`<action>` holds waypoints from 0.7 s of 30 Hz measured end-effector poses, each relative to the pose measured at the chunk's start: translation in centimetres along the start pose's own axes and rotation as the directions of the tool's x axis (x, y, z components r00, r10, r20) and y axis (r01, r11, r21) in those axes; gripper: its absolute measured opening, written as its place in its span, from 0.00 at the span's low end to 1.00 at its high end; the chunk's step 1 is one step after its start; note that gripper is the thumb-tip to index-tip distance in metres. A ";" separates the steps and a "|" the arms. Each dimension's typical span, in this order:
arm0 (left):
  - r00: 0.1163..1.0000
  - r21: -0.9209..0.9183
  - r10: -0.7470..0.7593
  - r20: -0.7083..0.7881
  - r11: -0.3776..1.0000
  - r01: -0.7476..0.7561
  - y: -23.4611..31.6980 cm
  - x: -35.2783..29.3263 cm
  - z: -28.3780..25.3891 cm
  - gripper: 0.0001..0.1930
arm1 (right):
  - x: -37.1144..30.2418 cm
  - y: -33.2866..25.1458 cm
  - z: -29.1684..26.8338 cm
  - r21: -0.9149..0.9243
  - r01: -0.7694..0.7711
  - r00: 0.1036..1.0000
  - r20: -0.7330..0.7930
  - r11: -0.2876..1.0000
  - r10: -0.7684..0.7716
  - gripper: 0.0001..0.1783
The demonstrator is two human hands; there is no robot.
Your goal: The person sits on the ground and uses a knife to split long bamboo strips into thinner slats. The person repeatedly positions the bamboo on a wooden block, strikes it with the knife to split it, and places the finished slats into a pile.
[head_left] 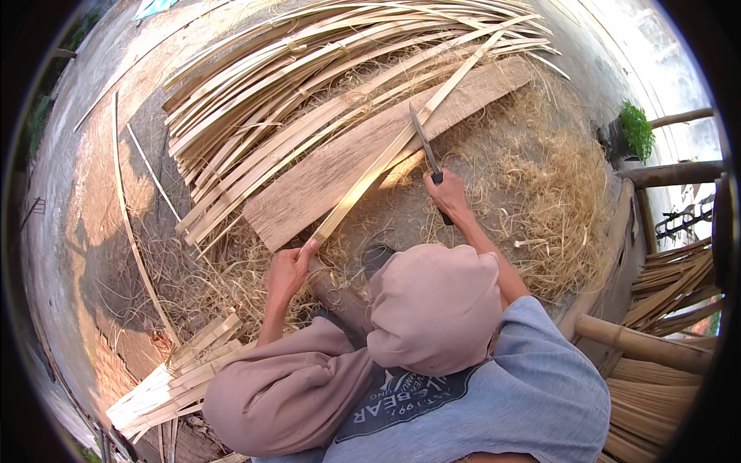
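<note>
My left hand [287, 273] is closed round the near end of a long pale bamboo strip [361, 185]. That strip slants away to the upper right, across a wide wooden board [316, 185] lying on the ground. My right hand [448, 194] grips a knife [426, 143] by its black handle. The narrow blade points away from me and lies against or over the strip's right edge; whether it cuts in cannot be made out.
Beyond the board lies a large pile of split strips [255, 100]. Curly shavings [556, 201] cover the ground at right. More strips [177, 378] rest beside my left knee. Bamboo poles [671, 174], a green plant [637, 131] and bundled strips [671, 289] stand along the right side.
</note>
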State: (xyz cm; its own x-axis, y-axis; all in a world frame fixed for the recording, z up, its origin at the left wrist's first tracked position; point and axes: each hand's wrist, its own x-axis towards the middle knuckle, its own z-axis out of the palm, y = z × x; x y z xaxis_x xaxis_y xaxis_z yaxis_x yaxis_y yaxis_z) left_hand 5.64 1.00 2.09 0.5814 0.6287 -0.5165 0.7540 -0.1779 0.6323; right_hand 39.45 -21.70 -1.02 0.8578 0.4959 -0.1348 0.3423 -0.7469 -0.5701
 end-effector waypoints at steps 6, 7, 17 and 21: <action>0.997 0.086 -0.080 -0.008 0.993 0.080 0.1 -0.2 0.2 0.41 | -5.2 -3.7 3.7 -0.130 0.399 0.861 0.393 0.908 -0.322 0.23; 0.994 0.086 -0.106 0.000 0.991 0.105 0.0 -0.4 0.1 0.41 | -5.3 -3.1 3.3 -0.164 0.405 0.858 0.407 0.899 -0.312 0.23; 0.994 0.121 -0.027 -0.104 0.992 0.039 0.7 -0.8 1.1 0.40 | 0.3 -0.5 -0.9 -0.250 0.336 0.922 0.287 0.908 -0.261 0.20; 0.994 0.113 -0.042 -0.104 0.992 0.053 2.4 0.0 0.8 0.39 | 0.3 -0.4 1.6 -0.130 0.154 0.972 0.197 0.979 -0.127 0.18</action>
State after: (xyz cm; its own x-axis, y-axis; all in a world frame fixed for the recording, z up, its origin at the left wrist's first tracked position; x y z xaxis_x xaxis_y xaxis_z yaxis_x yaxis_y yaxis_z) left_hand 7.75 -0.04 3.14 0.5144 0.7110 -0.4795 0.8137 -0.2283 0.5346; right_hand 38.98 -20.50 -2.13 0.7150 0.6643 -0.2180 0.5177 -0.7126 -0.4735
